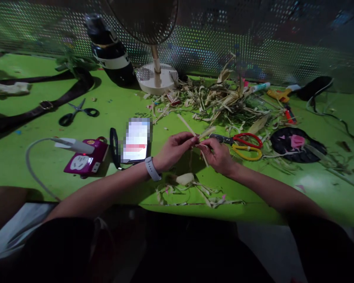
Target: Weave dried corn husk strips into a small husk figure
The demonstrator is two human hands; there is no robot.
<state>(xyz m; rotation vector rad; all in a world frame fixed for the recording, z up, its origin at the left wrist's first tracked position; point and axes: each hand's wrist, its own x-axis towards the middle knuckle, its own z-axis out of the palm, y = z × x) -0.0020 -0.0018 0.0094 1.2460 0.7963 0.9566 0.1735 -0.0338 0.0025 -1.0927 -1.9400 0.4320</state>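
Pale, dry husk-like strips (186, 124) cross between my hands above the green table. My left hand (177, 147), with a watch on its wrist, pinches them at the crossing. My right hand (220, 157) is closed with its fingertips at the same spot, and a strip end pokes out below it. Just behind my right hand lie scissors (247, 141) with one red and one yellow handle, blades partly hidden by the hand. On the table below my hands rest a pale bulb-shaped piece (185, 179) and scattered husk scraps (208, 196).
A heap of dried husks and stems (218, 98) spreads behind my hands. On the left are a lit phone (135, 141), a purple power adapter (87, 161), black scissors (79, 112) and a dark bottle (113, 55). A fan base (144, 82), yellow glue gun (279, 94) and black round pad (279, 147) also stand around.
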